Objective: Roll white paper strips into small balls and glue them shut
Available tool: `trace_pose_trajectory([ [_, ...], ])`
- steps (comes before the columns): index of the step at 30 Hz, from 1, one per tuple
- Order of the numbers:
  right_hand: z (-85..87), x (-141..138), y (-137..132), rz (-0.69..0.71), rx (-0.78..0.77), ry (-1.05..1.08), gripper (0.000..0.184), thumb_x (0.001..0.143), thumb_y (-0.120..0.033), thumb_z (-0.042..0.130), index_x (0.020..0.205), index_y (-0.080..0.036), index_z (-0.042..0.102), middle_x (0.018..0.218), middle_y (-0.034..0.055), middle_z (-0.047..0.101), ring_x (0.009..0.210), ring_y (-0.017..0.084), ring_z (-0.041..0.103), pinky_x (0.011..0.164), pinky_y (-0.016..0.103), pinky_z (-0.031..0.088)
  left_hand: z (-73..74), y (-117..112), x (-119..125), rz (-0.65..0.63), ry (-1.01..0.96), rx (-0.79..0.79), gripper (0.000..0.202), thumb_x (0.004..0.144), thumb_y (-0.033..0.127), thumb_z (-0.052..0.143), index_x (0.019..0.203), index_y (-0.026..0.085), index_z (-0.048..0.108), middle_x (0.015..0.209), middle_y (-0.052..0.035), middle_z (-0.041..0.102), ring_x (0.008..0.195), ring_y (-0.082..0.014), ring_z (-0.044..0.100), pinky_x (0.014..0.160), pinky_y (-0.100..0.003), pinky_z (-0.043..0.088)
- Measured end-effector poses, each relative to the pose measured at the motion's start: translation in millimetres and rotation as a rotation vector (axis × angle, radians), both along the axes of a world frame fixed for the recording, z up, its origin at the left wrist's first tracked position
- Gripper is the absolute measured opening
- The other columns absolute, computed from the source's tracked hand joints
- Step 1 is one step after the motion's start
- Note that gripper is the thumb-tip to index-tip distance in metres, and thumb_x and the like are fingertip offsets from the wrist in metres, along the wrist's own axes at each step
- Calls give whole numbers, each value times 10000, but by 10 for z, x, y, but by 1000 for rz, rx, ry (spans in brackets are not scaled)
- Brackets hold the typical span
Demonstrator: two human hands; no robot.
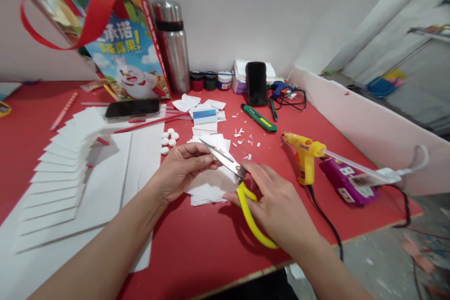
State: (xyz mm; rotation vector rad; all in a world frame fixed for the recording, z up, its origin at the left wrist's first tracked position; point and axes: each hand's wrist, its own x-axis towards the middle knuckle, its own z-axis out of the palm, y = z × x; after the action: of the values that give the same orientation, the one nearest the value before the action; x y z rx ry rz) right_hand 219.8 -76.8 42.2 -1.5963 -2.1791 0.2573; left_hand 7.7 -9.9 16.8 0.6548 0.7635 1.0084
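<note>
My right hand (277, 204) grips yellow-handled scissors (242, 187), with the steel blades pointing up and left. My left hand (183, 166) is closed, its fingertips pinched at the blade tips on something small that I cannot make out. Under both hands lies a loose pile of white paper pieces (207, 190) on the red table (197, 248). Tiny paper scraps (244, 137) are scattered just beyond the blades.
A yellow glue gun (305, 155) stands to the right beside a purple box (342, 179). A stepped stack of white sheets (63, 164) fills the left. Behind are a phone (132, 108), a steel flask (173, 47), a colourful bag (116, 33), paint jars (210, 80) and a green cutter (259, 117).
</note>
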Motion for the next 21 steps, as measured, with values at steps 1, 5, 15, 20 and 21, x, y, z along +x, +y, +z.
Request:
trace_pose_trajectory([
  [1,-11,1,-7,4,-8,7,447,943,-561,579,1150,-166,616,955,124,711,816,267,707,713,362,540,-10,2,-3,0,-9,-7,194,672,118,890,823,115,767,787,-68,780,700,-150,743,722,-224,599],
  [5,-29,2,-29,-29,-67,59,355,946,-494,597,1127,-190,619,922,96,722,785,245,699,698,332,519,-17,3,-7,-10,-30,-3,164,698,102,871,827,120,771,788,-60,777,723,-151,753,760,-227,608],
  [15,37,237,266,-408,-233,-65,359,910,-425,581,1147,-162,640,852,126,746,848,341,718,734,395,478,13,8,-16,-31,-99,12,202,727,86,844,912,158,803,892,-48,791,824,-144,762,812,-191,603],
  [20,-11,211,250,-399,-237,40,414,888,-515,607,1146,-193,635,889,102,751,827,315,719,693,360,479,16,10,-7,10,-99,7,137,725,123,860,847,151,804,911,-56,801,897,-157,757,891,-231,598],
  [21,-29,201,242,-392,-215,57,432,884,-543,608,1144,-199,634,891,94,749,812,306,717,679,351,479,21,8,-7,13,-93,14,128,721,125,863,829,149,801,911,-53,801,899,-156,755,892,-234,598],
])
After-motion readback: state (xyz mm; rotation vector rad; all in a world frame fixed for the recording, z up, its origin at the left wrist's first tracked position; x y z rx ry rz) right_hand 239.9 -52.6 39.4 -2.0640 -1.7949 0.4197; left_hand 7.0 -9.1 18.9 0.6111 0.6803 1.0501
